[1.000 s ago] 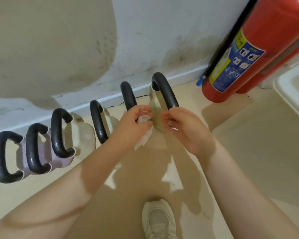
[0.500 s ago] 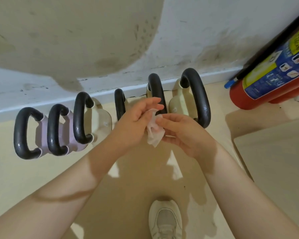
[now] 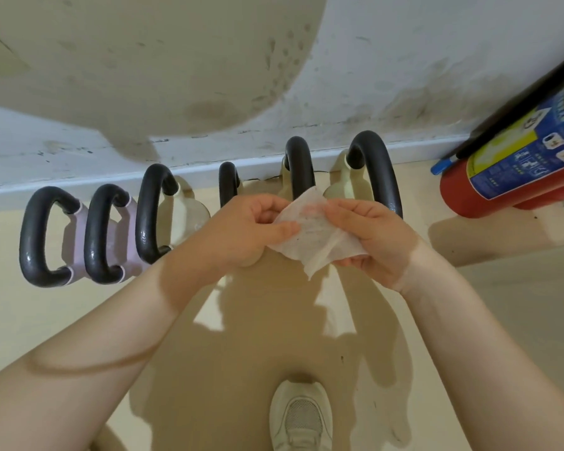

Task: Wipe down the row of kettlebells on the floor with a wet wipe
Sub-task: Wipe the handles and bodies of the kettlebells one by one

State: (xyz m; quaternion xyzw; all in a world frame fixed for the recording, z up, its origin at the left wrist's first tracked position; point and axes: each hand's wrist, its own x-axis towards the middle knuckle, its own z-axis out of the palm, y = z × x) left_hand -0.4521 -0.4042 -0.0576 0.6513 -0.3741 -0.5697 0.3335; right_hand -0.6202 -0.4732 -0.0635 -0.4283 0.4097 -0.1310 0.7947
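Observation:
Several kettlebells with black handles stand in a row along the wall. The leftmost kettlebell [image 3: 41,236] and its neighbour [image 3: 103,234] have pale purple bodies; the rightmost kettlebell [image 3: 373,170] and the others are cream. My left hand [image 3: 248,229] and my right hand [image 3: 372,236] both pinch a white wet wipe [image 3: 313,236], spread out between them above the floor, in front of the right-hand kettlebells. The wipe touches no kettlebell. My hands hide the lower parts of the middle kettlebells.
A red fire extinguisher [image 3: 515,167] leans at the right, close to the rightmost kettlebell. The stained wall and white baseboard [image 3: 95,183] run behind the row. My white shoe [image 3: 302,418] stands on the beige floor below my hands.
The crumpled wipe has been pulled open between both hands into a flat sheet. The view has shifted left, showing more of the kettlebell row and less of the extinguisher.

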